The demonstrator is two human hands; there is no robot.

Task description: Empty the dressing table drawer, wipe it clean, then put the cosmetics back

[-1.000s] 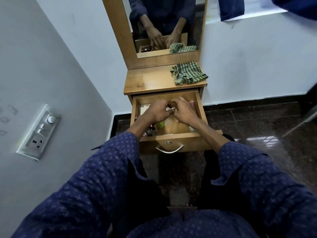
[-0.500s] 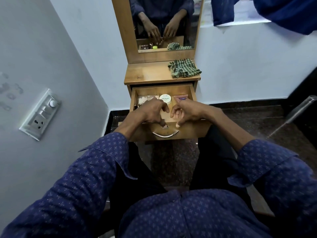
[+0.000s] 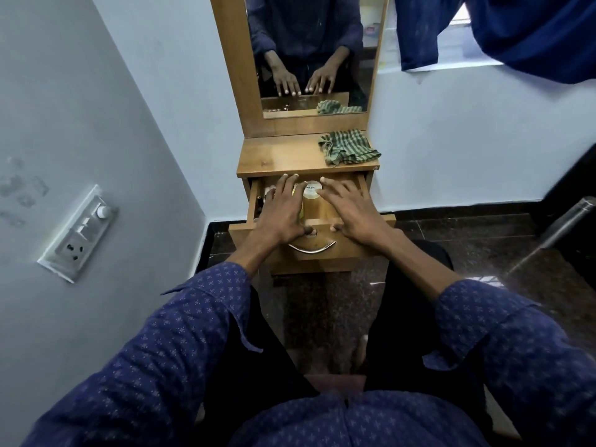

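Note:
The wooden drawer (image 3: 322, 253) of the dressing table stands partly pulled out, with a curved metal handle (image 3: 312, 249) on its front. My left hand (image 3: 281, 211) and my right hand (image 3: 349, 209) lie flat over its open top, fingers straight and spread, thumbs at the front edge. Between them shows a round white-lidded jar (image 3: 311, 190). Small cosmetics (image 3: 262, 197) peek out at the drawer's left side; most of the contents are hidden under my hands.
A green striped cloth (image 3: 348, 147) lies crumpled on the right of the table top (image 3: 277, 159). A mirror (image 3: 314, 53) rises behind it. A switch panel (image 3: 79, 232) is on the left wall, dark floor lies below, and blue fabric (image 3: 516, 30) hangs at upper right.
Both hands have uncurled from the drawer's front and now lie spread flat over its top. The drawer looks pushed further in. The view has tilted down a little.

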